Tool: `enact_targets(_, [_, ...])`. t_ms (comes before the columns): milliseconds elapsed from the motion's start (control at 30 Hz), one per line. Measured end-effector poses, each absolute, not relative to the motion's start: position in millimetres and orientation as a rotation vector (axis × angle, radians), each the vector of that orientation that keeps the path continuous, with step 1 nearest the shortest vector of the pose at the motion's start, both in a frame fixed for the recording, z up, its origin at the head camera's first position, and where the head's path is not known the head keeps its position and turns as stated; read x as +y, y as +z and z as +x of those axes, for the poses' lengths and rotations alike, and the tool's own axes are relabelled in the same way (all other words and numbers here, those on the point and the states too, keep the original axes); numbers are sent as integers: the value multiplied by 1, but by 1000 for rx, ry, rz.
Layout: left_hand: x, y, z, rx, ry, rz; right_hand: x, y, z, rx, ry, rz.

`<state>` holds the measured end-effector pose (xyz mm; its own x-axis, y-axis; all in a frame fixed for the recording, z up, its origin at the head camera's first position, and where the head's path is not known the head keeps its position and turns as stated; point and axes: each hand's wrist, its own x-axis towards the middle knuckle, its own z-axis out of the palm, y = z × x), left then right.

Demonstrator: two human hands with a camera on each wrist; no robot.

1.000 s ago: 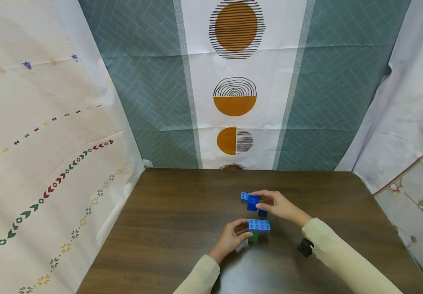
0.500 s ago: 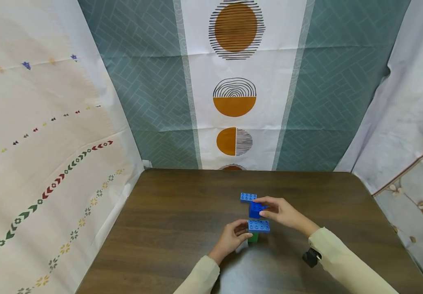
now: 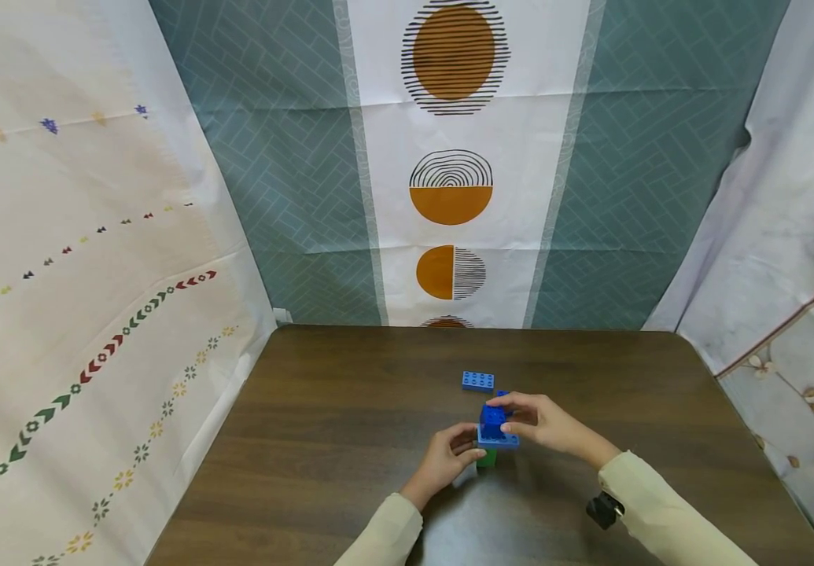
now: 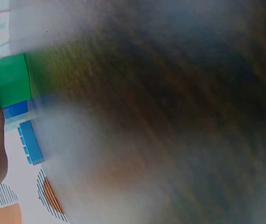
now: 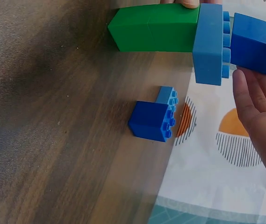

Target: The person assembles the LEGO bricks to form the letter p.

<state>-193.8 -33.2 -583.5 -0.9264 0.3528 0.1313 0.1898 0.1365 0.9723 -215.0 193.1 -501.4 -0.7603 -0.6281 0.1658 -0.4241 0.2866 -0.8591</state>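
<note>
Around the middle of the tabletop, two green blocks are stacked upright and topped by a wide light blue block, whose studs face up. The green blocks are gripped from the left by the left hand: its fingers are bent round the far side and its thumb is set on the near side. Between the curled fingers and thumb of the right hand, a dark blue block is pinched. It is held over the left part of the wide light blue block, just at the studs; whether contact has been made cannot be told.

Farther back, a loose dark blue block is seated on the tabletop, partly hidden behind the right hand in the head view. Just beyond it and to its left, a small-looking light blue brick is laid with its studs up. Both arms are covered by pale sleeves, and a black device is worn at the right wrist. Behind the far edge, a teal and white cloth is hung, printed with orange circles; along the left side, a cream cloth is draped, patterned with coloured rows.
</note>
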Motion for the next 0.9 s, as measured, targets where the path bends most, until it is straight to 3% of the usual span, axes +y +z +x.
enact_targets(400, [-31,-583,-192,2280,1891,528,188,-502,-209,2348,-1464,-1001])
enact_targets(633, [-31,-559,-183,2295,1892,548,184,-502,-205,2399,-1476,-978])
enact_targets(900, [-34,-581,-193,2257,1876,516,172,-471,-188,2452,-1482,-1008])
